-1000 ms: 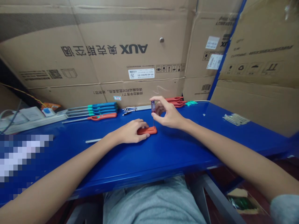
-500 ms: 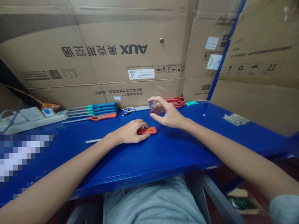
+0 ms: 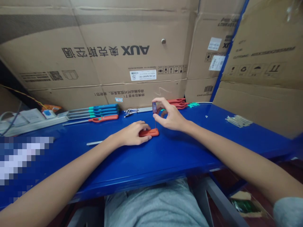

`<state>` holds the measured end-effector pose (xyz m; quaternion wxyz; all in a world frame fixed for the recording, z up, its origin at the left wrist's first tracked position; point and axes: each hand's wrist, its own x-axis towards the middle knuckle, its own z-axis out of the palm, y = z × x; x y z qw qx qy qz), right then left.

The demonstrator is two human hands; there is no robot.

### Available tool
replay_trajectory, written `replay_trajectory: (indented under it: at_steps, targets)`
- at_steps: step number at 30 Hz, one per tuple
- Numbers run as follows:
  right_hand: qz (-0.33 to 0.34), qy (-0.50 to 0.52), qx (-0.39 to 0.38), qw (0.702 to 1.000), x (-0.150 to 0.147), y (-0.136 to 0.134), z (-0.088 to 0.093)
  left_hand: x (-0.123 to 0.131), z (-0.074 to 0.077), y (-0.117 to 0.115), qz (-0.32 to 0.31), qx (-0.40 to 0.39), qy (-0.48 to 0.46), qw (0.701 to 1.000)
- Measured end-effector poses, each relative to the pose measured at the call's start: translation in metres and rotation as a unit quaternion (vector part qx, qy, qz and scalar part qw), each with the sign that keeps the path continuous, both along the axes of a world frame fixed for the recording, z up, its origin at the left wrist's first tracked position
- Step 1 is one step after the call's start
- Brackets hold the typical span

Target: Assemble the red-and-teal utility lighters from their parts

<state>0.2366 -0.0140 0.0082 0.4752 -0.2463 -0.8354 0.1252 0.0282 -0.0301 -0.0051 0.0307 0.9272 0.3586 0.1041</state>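
My left hand (image 3: pixel 132 134) lies curled over a red handle (image 3: pixel 151 132) lying flat on the blue table (image 3: pixel 165 157), pressing it down; a thin metal shaft (image 3: pixel 94 142) sticks out to the left from under the hand. My right hand (image 3: pixel 170 116) pinches a small screwdriver with a purple handle (image 3: pixel 154 108) between thumb and fingers. The screwdriver stands upright with its tip on the right end of the red handle.
A row of blue-handled tools (image 3: pixel 101 109) and a red-handled one (image 3: pixel 104 118) lie at the back left. More red handles (image 3: pixel 177 102) and metal rods (image 3: pixel 137 110) lie at the back centre. Pale sticks (image 3: pixel 238 120) lie right. Cardboard boxes (image 3: pixel 132 50) wall the table.
The purple screwdriver and my right fingers shifted slightly, up and then back down, as the fingers turn it. My left hand has stayed on the red handle.
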Motion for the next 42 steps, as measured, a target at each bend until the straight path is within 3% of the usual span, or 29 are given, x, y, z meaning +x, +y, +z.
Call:
replay_trajectory:
  at_steps: [19,31,36,42]
  targets:
    - [0.001,0.004,-0.027,1.0,-0.0007,0.0031,-0.0013,-0.0005,-0.0013,0.001,-0.004,-0.001,-0.01,1.0]
    - [-0.016,-0.013,0.041,0.999,-0.0017,0.0036,-0.0049,-0.0003,-0.0015,0.0009,-0.004,0.0,-0.005,1.0]
    - [0.021,0.011,0.01,1.0,-0.0022,0.0019,-0.0044,0.0001,-0.0006,0.0004,-0.002,0.002,-0.002,1.0]
    - [0.02,0.0,-0.013,1.0,-0.0002,0.004,-0.0045,0.0007,-0.0009,0.0002,-0.004,0.001,-0.005,1.0]
